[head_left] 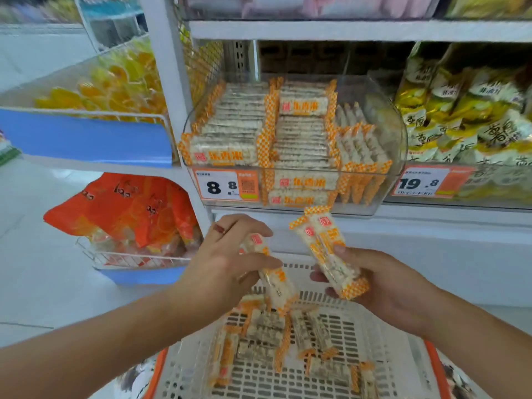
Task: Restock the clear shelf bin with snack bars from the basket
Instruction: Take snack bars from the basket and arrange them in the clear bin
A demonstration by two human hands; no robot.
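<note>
Two hands over the white basket [383, 355]. Above us, the clear shelf bin [397, 131] is mostly filled with rows of bars. Our left hand [221, 266] pinches one snack bar [277, 286] between thumb and curled fingers. Our right hand [383, 283] grips two bars [325, 249], thumb pressed on top. Loose bars [267, 338] lie on the basket floor.
</note>
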